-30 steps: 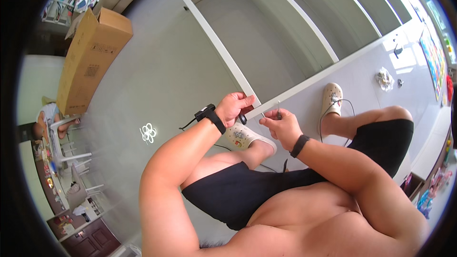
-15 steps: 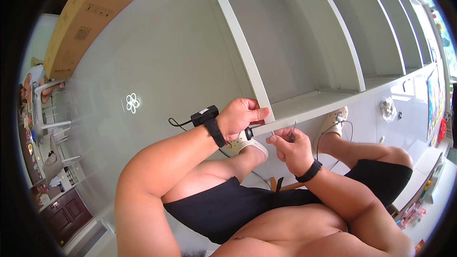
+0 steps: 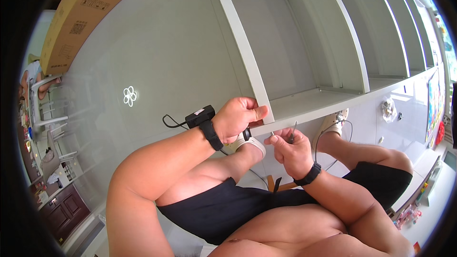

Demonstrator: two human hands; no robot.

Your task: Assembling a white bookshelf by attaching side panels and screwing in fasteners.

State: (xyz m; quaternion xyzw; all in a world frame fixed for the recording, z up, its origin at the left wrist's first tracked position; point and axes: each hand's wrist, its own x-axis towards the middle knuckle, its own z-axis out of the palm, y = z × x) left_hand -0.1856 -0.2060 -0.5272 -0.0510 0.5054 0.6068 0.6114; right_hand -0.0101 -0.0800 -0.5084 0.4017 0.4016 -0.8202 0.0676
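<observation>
Above glossy flooring (image 3: 166,43), the left hand (image 3: 235,120) grips a cropped shelf unit (image 3: 242,35), the right hand (image 3: 293,153) indistinct pieces (image 3: 293,133).

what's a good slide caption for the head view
Left hand gripping a pale shelf unit near its corner, right hand holding a slim grey rod

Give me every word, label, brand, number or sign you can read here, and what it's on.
No words or numbers are legible.
Cardboard box: handling symbols, a square code and a line drawing; the small print is too small to read.
Black device at the left wrist: pale sticker, any text too small to read.
Shelf unit: no marking visible.
</observation>
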